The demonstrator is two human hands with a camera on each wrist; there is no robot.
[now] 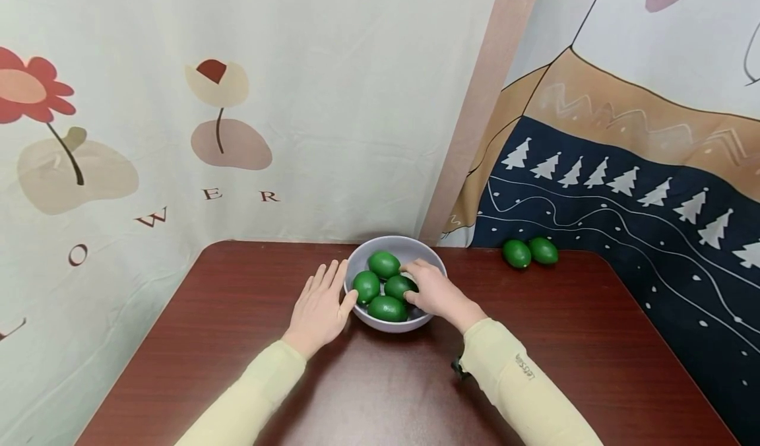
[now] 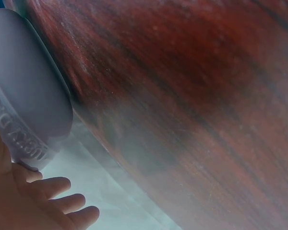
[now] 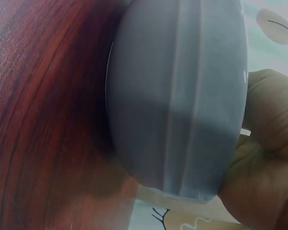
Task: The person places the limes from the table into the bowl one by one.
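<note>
A grey bowl (image 1: 394, 328) stands near the table's back edge with several green limes (image 1: 386, 309) inside. My right hand (image 1: 438, 293) reaches over the bowl's right rim, its thumb and fingers curled round the right-hand lime (image 1: 396, 287). Against the left side of the bowl lies my left hand (image 1: 318, 307), fingers extended and thumb at the rim. The left wrist view shows raised letters on the bowl's wall (image 2: 29, 81) beside the left fingers (image 2: 60, 187). In the right wrist view, the bowl's wall (image 3: 177, 96) hides the right fingertips and the limes.
Two more limes (image 1: 530, 252) lie together at the back right of the dark red wooden table (image 1: 237, 314). Behind the table hang a pale curtain (image 1: 344, 103) with flower prints and a cloth (image 1: 594, 202) with white trees. A dark device (image 1: 459, 368) sits under the right wrist.
</note>
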